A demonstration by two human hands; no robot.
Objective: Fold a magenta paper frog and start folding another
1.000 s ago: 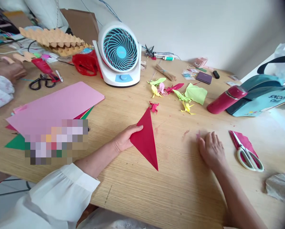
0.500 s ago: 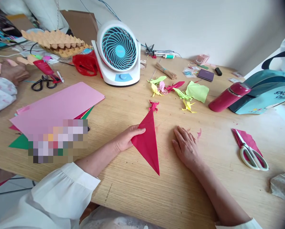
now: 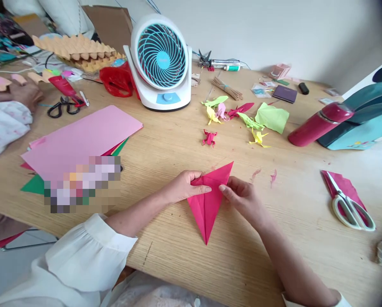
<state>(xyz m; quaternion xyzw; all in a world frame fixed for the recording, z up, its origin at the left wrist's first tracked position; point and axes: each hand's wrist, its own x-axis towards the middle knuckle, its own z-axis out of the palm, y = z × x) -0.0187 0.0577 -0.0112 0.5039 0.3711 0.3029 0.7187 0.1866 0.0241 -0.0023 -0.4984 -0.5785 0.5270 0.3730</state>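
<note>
A red paper triangle (image 3: 208,204) lies partly opened on the wooden table (image 3: 242,256), its long tip pointing toward me. My left hand (image 3: 182,186) pinches its left corner with thumb and fingers. My right hand (image 3: 242,198) grips the right side of the paper, fingers curled onto it. Both hands meet over the upper part of the sheet. Small folded paper figures (image 3: 238,115) in yellow, green, pink and red lie beyond it, with a small red one (image 3: 209,137) closest.
A white and blue desk fan (image 3: 161,64) stands at the back. Pink and coloured paper sheets (image 3: 82,138) lie left. Scissors (image 3: 350,207) rest on a red scrap at right, near a red flask (image 3: 318,125) and a teal bag (image 3: 366,117). Another person's hand (image 3: 24,91) is far left.
My right hand slid left across the table and took hold of the red paper. The triangle has been turned and partly unfolded between both hands. The view shifted slightly.
</note>
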